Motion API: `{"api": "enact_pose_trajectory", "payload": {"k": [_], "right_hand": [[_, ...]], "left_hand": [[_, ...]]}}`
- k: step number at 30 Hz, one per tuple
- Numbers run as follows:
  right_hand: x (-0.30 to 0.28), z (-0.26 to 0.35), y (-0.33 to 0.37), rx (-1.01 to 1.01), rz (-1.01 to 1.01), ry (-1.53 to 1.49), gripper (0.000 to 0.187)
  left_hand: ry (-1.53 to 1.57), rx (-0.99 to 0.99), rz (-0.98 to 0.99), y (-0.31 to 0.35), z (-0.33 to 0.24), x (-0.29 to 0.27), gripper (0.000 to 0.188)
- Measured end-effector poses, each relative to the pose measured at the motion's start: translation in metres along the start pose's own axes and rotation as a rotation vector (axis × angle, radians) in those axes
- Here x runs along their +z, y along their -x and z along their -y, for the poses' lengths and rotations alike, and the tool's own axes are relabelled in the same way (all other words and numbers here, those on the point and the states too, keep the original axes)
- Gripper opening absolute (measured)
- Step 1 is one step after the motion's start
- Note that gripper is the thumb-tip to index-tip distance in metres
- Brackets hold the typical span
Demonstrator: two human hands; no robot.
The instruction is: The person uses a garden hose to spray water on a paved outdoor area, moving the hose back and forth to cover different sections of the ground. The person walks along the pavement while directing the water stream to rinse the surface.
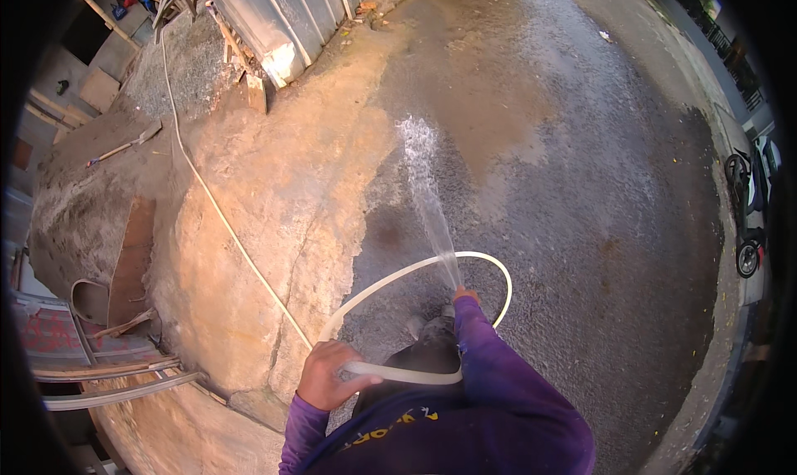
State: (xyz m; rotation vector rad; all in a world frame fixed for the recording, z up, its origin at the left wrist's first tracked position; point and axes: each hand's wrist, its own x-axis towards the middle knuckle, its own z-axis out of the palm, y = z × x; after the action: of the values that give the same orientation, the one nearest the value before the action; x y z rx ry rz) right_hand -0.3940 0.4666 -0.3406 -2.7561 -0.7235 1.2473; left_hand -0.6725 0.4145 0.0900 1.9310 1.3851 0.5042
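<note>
My left hand is closed around a pale, cream-coloured hose at the lower middle. From there the hose crosses in front of my body and also bends into a wide loop over the wet road. My right hand stretches forward at the hose's outlet end; its fingers are small and mostly hidden by the sleeve. A spray of water shoots away from it and lands as white splash on the dark asphalt. Beyond my left hand, the hose runs up to the far left.
Muddy concrete borders the asphalt on the left. A corrugated metal fence stands at the far side, near a gravel heap. A shovel and a wooden board lie left. A motorcycle is parked at the right.
</note>
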Motion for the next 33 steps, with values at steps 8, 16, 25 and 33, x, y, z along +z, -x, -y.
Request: {"api": "enact_pose_trajectory", "payload": {"k": [8, 16, 25, 33], "right_hand": [[0.011, 0.025, -0.019, 0.013, 0.073, -0.025, 0.062], [-0.016, 0.115, -0.017, 0.028, 0.069, -0.172, 0.061], [-0.02, 0.168, -0.068, 0.047, 0.074, -0.159, 0.059], [-0.025, 0.176, -0.07, 0.033, 0.133, -0.09, 0.06]], "left_hand": [[0.0, -0.237, -0.112, -0.007, 0.026, -0.01, 0.031], [0.02, -0.438, -0.221, -0.031, 0.019, -0.014, 0.028], [-0.043, -0.303, -0.244, -0.088, 0.011, -0.022, 0.031], [-0.025, -0.3, -0.205, -0.126, 0.005, -0.024, 0.032]]}}
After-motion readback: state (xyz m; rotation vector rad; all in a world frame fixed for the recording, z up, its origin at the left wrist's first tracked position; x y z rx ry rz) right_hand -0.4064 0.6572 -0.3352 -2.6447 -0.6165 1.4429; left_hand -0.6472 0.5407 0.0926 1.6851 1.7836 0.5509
